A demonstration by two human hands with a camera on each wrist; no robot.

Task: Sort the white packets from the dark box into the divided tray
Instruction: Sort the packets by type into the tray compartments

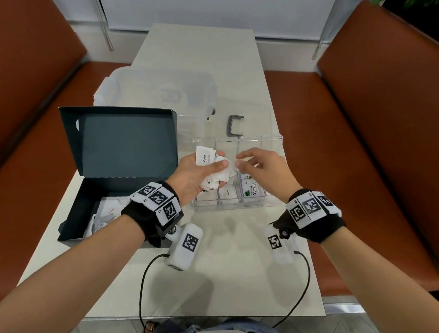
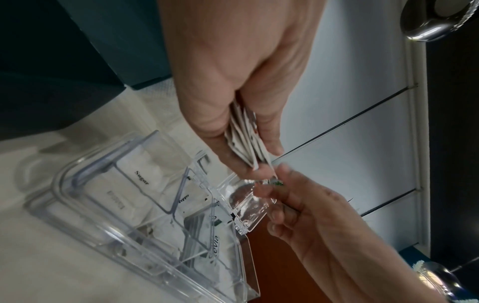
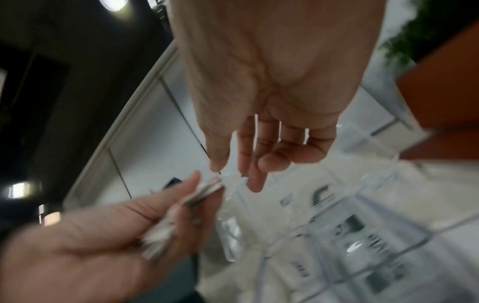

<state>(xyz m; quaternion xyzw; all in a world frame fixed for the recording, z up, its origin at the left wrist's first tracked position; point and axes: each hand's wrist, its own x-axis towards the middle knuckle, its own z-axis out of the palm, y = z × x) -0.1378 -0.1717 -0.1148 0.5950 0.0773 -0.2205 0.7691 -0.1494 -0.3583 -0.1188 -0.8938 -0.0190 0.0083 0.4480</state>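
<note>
Your left hand (image 1: 195, 173) grips a fanned bunch of white packets (image 1: 213, 164) above the clear divided tray (image 1: 278, 201). Your right hand (image 1: 262, 168), fingers loosely spread, reaches toward them. The dark box (image 1: 96, 201) lies left.

The left hand (image 1: 195, 175) covers most of its packets (image 1: 207, 158), so their count cannot be told. The right wrist view is blurred: the tray (image 3: 362, 235) labels there are unreadable. The right fingers (image 1: 241, 163) perhaps pinch a packet edge; contact is unclear. The wristband hides part of the box (image 1: 91, 201).
</note>
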